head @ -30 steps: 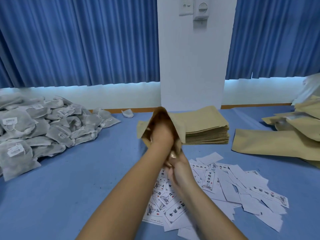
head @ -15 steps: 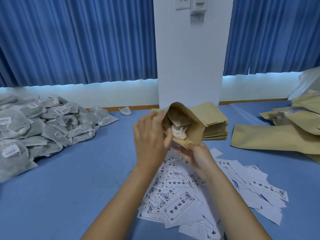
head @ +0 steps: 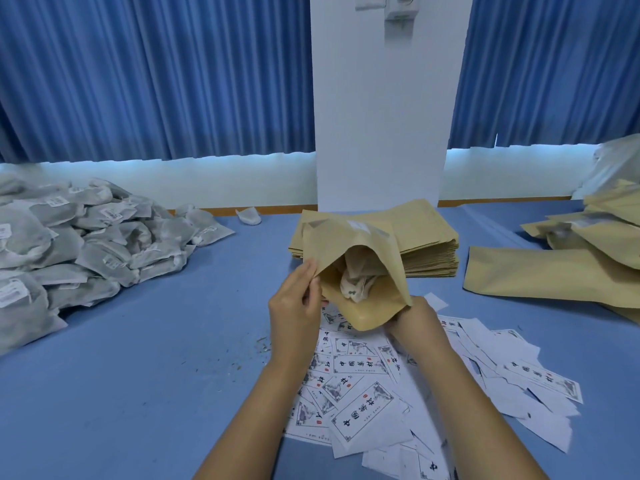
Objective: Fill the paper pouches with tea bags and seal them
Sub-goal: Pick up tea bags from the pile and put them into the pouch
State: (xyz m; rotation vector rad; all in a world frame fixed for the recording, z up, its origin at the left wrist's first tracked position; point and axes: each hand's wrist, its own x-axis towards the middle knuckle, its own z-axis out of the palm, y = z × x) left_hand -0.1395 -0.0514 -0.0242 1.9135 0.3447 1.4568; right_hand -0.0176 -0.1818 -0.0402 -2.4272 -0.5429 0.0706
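A brown paper pouch (head: pixel 367 313) is held up over the table, its mouth gaping toward me. A tea bag (head: pixel 356 284) lies inside it. My left hand (head: pixel 296 306) pinches the mouth's left edge. My right hand (head: pixel 414 322) holds the pouch's lower right side from underneath. Behind the pouch lies a stack of flat brown pouches (head: pixel 429 244). A big heap of grey tea bags (head: pixel 79 247) covers the table's left side.
White printed labels (head: pixel 381 386) are scattered under my forearms on the blue table (head: pixel 156 358). Filled brown pouches (head: pixel 561 271) are piled at the right. A white pillar (head: pixel 381 116) and blue curtains stand behind. One loose tea bag (head: pixel 248 216) lies by the far edge.
My left hand came out of the pouch, leaving the tea bag inside, and now pinches the mouth's left edge. The pouch tipped so its mouth faces me.
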